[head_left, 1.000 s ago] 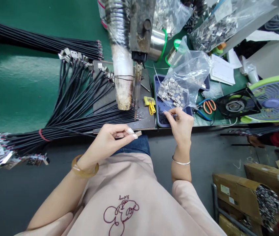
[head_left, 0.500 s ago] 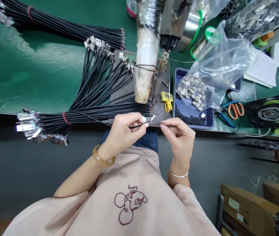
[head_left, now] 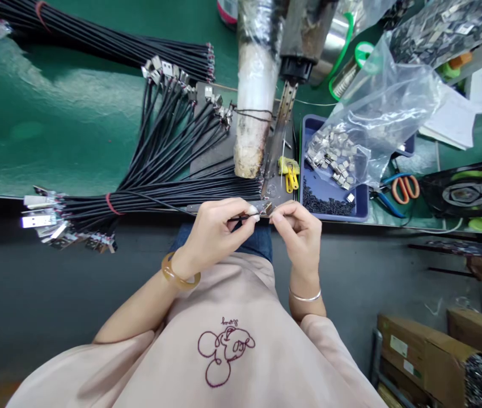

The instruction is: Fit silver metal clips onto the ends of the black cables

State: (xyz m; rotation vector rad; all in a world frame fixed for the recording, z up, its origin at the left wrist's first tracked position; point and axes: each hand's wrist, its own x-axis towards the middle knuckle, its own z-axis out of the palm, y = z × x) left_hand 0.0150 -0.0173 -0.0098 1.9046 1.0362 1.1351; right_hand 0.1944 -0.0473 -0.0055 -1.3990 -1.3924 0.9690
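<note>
My left hand [head_left: 223, 229] is closed in a pinch on a black cable [head_left: 241, 217] close to its end. A small metal connector [head_left: 268, 208] sits at that end, just past my fingertips. My right hand [head_left: 298, 231] is closed too, thumb and forefinger together beside the connector; what they hold is too small to make out. Left of my hands, a bundle of black cables [head_left: 160, 199] with USB plugs [head_left: 39, 221] on their ends lies along the table edge, tied with a red band [head_left: 113, 205].
A wrapped white tube [head_left: 252, 113] and a perforated metal rod [head_left: 286, 107] hang down just beyond my hands. At right, a blue tray [head_left: 364, 207] holds metal shells [head_left: 338, 164] and small black pieces [head_left: 326, 202]. Pliers [head_left: 394, 195] and a fan [head_left: 466, 191] lie farther right.
My right hand has moved left, bringing its fingertips up to the connector. My left hand keeps its pinch on the cable, and the connector looks turned a little.
</note>
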